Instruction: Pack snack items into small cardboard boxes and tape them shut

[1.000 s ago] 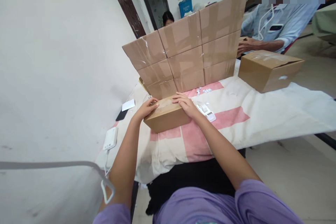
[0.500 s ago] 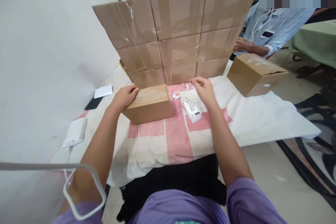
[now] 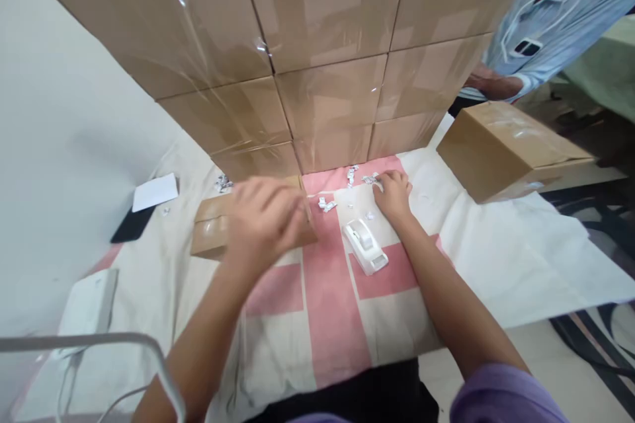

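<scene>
A taped brown cardboard box lies on the tablecloth, partly hidden behind my left hand. That hand is raised over the box and smeared by motion, so its grip does not show. My right hand rests low by the foot of the box wall, fingers bent and slightly apart, tips at some small folded paper slips. More slips lie to the left of it. A white tape dispenser stands on the cloth below the right hand.
A wall of stacked, taped boxes rises behind. Another box stands at the right, with a person in a light blue shirt beyond. At left are a white card, a dark phone-like slab and a white device.
My left hand has come off the box and moved right. My right hand has come down to the paper slips. The view has tilted downward and closer.
</scene>
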`<state>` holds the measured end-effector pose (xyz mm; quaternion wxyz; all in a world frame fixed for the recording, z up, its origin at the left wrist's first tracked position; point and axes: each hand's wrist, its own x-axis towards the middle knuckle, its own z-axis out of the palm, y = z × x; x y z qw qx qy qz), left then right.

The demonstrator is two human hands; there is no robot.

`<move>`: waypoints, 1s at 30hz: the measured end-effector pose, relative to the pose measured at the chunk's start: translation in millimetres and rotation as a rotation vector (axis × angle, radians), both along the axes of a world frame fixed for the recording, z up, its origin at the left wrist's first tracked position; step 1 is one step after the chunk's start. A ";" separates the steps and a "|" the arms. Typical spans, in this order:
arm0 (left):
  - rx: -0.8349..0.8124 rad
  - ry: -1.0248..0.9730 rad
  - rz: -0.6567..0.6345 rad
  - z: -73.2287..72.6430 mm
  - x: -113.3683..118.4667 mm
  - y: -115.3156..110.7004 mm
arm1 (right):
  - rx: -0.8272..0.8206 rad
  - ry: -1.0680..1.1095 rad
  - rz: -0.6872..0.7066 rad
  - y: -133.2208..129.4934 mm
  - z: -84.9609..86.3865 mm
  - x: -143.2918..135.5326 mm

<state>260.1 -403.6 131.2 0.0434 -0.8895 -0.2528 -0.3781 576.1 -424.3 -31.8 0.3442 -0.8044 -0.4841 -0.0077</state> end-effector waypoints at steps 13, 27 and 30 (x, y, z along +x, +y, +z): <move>-1.378 -0.855 -0.184 -128.9 175.6 40.5 | 0.054 -0.034 0.065 -7.2 0.2 4.3; -1.416 -0.604 -0.251 -137.9 162.7 38.6 | 0.033 0.003 0.120 -6.4 10.5 2.1; -1.412 -0.578 -0.284 -139.0 161.0 38.1 | 0.065 0.031 0.150 -6.4 12.1 2.1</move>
